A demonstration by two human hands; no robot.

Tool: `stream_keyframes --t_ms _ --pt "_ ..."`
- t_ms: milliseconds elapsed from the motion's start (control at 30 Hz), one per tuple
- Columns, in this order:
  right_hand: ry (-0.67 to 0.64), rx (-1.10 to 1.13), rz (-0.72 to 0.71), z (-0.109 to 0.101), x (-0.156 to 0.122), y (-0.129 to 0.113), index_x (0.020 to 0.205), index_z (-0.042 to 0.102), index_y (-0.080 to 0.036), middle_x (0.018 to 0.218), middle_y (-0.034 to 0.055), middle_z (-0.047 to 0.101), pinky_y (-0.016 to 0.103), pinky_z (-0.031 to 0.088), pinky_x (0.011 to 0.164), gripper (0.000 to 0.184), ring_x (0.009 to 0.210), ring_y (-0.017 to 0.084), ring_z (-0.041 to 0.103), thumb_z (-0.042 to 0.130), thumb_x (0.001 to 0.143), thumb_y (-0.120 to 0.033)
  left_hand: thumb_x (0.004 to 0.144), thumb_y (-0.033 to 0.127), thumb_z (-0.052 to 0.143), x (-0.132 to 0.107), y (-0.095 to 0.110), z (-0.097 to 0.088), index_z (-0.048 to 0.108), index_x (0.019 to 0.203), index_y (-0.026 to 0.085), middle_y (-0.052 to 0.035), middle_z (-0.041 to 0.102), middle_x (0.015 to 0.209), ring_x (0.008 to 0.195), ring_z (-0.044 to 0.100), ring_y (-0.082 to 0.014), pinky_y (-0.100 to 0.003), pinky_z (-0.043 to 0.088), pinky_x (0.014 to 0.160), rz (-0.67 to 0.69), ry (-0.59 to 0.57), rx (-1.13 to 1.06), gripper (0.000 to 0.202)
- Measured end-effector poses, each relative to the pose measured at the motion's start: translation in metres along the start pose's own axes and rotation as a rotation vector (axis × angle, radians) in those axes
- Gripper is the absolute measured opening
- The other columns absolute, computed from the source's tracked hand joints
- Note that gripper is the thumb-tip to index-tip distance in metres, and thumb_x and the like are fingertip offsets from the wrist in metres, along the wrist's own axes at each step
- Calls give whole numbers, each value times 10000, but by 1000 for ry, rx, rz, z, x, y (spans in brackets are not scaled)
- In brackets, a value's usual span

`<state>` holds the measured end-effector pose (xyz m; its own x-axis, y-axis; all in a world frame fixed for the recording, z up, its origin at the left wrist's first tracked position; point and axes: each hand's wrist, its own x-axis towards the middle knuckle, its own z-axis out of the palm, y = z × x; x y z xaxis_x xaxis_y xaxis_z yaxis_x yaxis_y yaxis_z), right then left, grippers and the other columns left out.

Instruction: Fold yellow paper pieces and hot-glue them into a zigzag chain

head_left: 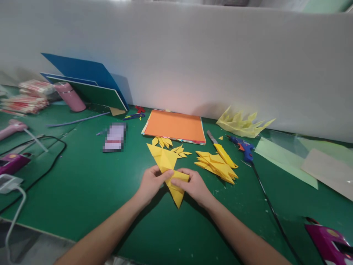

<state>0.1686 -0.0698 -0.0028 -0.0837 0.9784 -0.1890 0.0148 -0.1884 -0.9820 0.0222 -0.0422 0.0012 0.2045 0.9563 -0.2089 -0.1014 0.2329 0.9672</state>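
A sheet of yellow folded paper [166,160], creased into pointed flaps, is held between both hands above the green table [91,195]. My left hand [151,183] pinches its left side, thumb on top. My right hand [194,184] grips a folded flap on the right, thumb lying across it; the fingers beneath are partly hidden. Just beyond the paper are small yellow leaf-shaped cut pieces [180,151] and another cluster of yellow petals [162,142]. To the right of my right hand lies a pile of folded yellow paper pieces [216,166].
Behind the hands lies a stack of coloured paper [175,125], orange on top. At right are a yellow utility knife [225,156], a blue glue gun [242,146] with its cord, and a spiky pale-yellow paper piece [244,125]. A phone [115,137] and a pink bottle [71,97] stand left.
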Motion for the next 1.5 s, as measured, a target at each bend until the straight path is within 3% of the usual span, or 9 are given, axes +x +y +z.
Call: stream_keyframes --t_ms 267,433,567,667,767,1100,1233,1333,1500 --pt "23 -71 85 -8 3 -7 667 626 -155 570 -33 550 226 371 531 281 530 105 464 695 560 -406 519 436 808 1 -2 3 667 759 119 -52 702 724 578 577 -136 -229 429 524 -58 -95 54 422" --pt "1 -457 19 -23 9 -9 656 619 -159 533 -45 513 210 338 483 217 503 104 448 605 652 -376 609 395 765 4 7 -22 493 1080 137 -33 661 744 587 596 -160 -270 461 538 -55 -100 332 601" --pt "-5 -604 -25 -27 12 -7 659 655 -159 588 -24 581 225 355 533 139 563 128 503 606 671 -288 671 378 746 -1 20 -43 472 1048 163 13 571 741 587 536 -151 -273 440 542 371 310 882 513" --pt "-18 -688 -69 -24 14 -6 664 679 -167 638 -9 628 246 373 595 92 625 148 536 620 687 -233 847 274 594 -5 23 -39 548 861 186 -24 595 826 783 576 -174 -300 476 705 829 22 1030 99" --pt "-24 -772 -133 -22 17 -7 677 698 -172 742 19 666 294 383 725 42 743 177 555 662 686 -192 921 162 453 -1 15 -26 580 837 174 -53 620 899 831 578 -167 -288 479 738 1026 -268 1115 152" --pt "-64 -891 -208 -26 21 -8 795 710 -190 832 33 637 336 410 779 105 820 200 558 719 691 -189 885 98 448 18 -7 -27 585 774 176 -71 617 1011 956 598 -177 -331 495 850 750 -383 1024 193" --pt "99 -944 -331 -26 14 -5 1113 629 -194 1058 86 610 412 441 876 469 986 256 555 749 662 -243 849 83 490 22 -6 -27 588 756 178 -71 626 1019 935 617 -177 -329 502 835 625 -409 984 165" --pt "177 -1058 -456 -24 -2 3 1130 631 -208 1172 115 591 499 413 950 375 1098 302 520 667 768 -295 845 113 527 22 -7 -28 578 782 179 -80 632 1065 954 618 -188 -352 495 857 615 -428 997 105" --pt "-58 -1157 -461 -21 -29 22 1316 509 -137 1377 132 500 498 403 1030 419 1272 298 444 456 912 -234 808 136 616 22 -10 -30 558 817 181 -99 623 1139 1059 586 -217 -389 461 921 625 -445 1014 74"
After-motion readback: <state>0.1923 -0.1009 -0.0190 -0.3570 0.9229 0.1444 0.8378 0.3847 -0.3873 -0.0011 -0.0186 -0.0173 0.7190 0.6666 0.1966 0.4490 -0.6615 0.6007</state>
